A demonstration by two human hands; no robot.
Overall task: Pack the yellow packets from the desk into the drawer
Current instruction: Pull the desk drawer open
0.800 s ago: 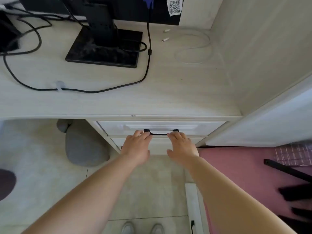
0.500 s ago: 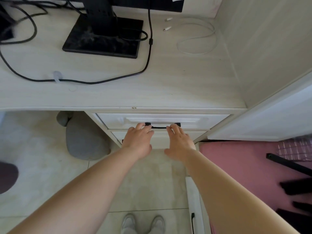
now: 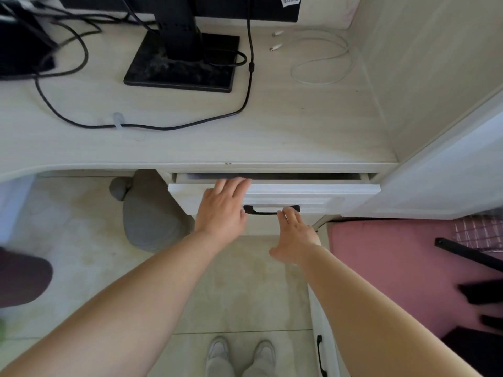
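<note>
White drawer ajar under bench. Black handle runs left-right; right hand fingers touching it, grip unclear. Left hand flat, left of handle.

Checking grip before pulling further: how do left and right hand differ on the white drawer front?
The left hand lies higher, fingers flat up to the top edge of the white drawer front; the right hand sits lower, fingertips at the black bar handle. The left hand is beside the handle's left end, the right hand at its right half. Both are palm-down.
</note>
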